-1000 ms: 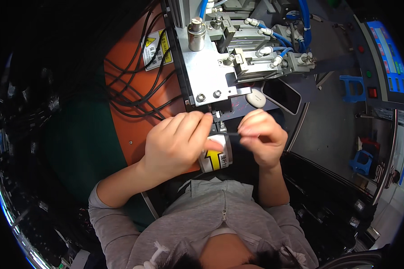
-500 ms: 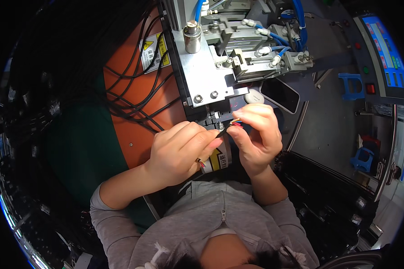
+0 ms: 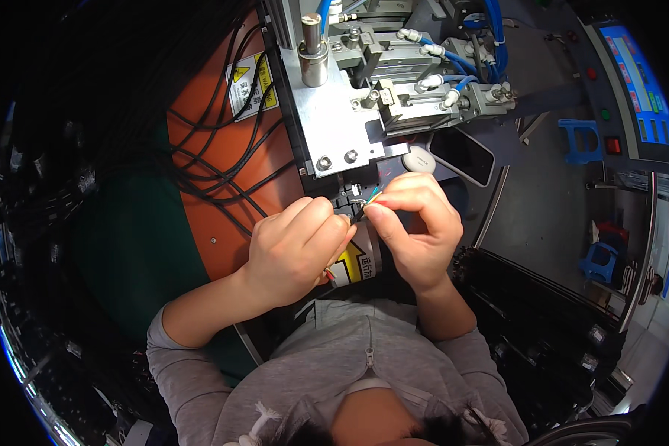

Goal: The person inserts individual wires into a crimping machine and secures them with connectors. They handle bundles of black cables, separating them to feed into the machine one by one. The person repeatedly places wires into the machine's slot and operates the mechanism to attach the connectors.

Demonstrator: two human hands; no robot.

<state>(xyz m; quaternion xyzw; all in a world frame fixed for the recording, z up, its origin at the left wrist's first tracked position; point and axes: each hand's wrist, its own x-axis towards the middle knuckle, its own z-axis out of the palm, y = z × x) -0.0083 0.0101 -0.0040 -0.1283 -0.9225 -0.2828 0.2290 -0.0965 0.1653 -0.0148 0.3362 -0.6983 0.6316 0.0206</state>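
Note:
My left hand (image 3: 293, 241) is closed round a black cable (image 3: 357, 216), whose front end comes out between thumb and forefinger. Thin coloured wires (image 3: 374, 195), a green one among them, fan out of that end. My right hand (image 3: 424, 230) pinches these wires between thumb and forefinger, its other fingers curled. Below my left palm another bundle of coloured wire ends (image 3: 329, 275) pokes out; the cable part inside the fist is hidden. Both hands are just in front of a small black fixture (image 3: 347, 199) at the machine's near edge.
Ahead stands a metal machine (image 3: 334, 126) with pneumatic cylinders and blue hoses (image 3: 453, 56). Black cables (image 3: 223, 167) lie across the orange surface (image 3: 201, 212) at left. A phone (image 3: 461, 156) and a round white case (image 3: 418, 159) lie right of the machine. A control screen (image 3: 639, 85) is far right.
My right hand has shifted slightly left and closer to my left hand. The pinched wires now point up, with a green one showing above the fingertips. The left fist has barely moved.

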